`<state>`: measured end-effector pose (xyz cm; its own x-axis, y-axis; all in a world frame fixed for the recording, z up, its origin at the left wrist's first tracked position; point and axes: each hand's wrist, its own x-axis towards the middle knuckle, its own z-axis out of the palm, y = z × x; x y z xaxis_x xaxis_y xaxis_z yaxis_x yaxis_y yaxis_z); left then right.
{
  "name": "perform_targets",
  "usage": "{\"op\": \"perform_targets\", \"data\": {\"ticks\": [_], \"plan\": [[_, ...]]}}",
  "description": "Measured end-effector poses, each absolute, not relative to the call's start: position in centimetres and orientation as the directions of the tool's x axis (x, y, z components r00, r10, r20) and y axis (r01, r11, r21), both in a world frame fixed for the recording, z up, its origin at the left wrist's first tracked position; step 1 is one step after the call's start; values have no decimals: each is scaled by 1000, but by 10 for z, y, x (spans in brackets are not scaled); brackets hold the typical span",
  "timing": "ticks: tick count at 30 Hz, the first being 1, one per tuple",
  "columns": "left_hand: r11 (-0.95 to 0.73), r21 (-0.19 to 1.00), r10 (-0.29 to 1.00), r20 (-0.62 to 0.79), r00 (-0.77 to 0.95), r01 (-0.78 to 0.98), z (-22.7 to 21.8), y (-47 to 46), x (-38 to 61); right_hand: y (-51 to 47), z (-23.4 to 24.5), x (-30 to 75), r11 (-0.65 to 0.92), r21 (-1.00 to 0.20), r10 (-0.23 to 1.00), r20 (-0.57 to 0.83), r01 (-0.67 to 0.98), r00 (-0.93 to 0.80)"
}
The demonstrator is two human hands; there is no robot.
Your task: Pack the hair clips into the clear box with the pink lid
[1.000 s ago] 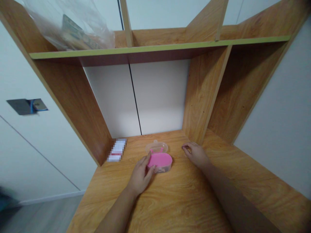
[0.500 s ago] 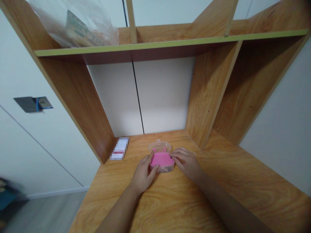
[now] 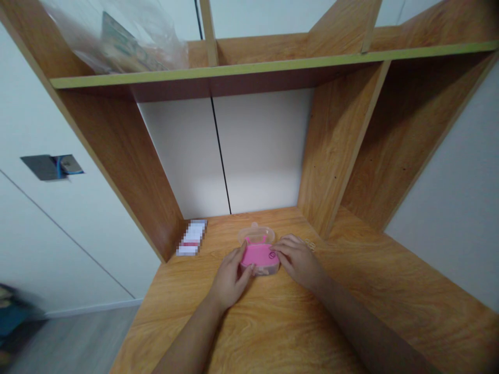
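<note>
A small clear plastic box (image 3: 267, 270) with a pink inner tray (image 3: 255, 254) sits on the desk. Its clear lid (image 3: 251, 236) is tipped back behind it, joined by pink hinges. My left hand (image 3: 228, 280) grips the box's left side, thumb at the front and fingers at the rear. A thin dark band (image 3: 272, 255), looped like a hair tie, shows on the right of the pink tray. The fingertips of my right hand (image 3: 298, 261) are beside this band, at the box's right edge, with no object visible between them. Small pale contents show dimly through the front wall.
Thin yellowish bands (image 3: 310, 245) lie on the desk just beyond my right hand. A blurred white packet (image 3: 192, 237) rests at the back left. Wooden side panels (image 3: 327, 156) and a shelf (image 3: 253, 72) enclose the spot; a plastic bag (image 3: 128, 41) sits above.
The dark band, earlier at my right fingertips, now shows as a loop on the pink tray. My right hand has shifted slightly; my left hand keeps its hold.
</note>
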<state>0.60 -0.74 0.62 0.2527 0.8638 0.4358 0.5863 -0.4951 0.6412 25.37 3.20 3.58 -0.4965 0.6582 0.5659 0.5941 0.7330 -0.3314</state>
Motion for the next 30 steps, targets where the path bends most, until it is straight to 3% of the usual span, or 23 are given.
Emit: {"op": "perform_targets", "data": {"ticks": [10, 30], "plan": [[-500, 636, 861, 437, 259, 588, 5, -7, 5, 36, 40, 266, 726, -353, 654, 619, 590, -434], [-499, 640, 862, 435, 261, 584, 8, -8, 6, 33, 35, 262, 776, -422, 630, 542, 468, -556]]}}
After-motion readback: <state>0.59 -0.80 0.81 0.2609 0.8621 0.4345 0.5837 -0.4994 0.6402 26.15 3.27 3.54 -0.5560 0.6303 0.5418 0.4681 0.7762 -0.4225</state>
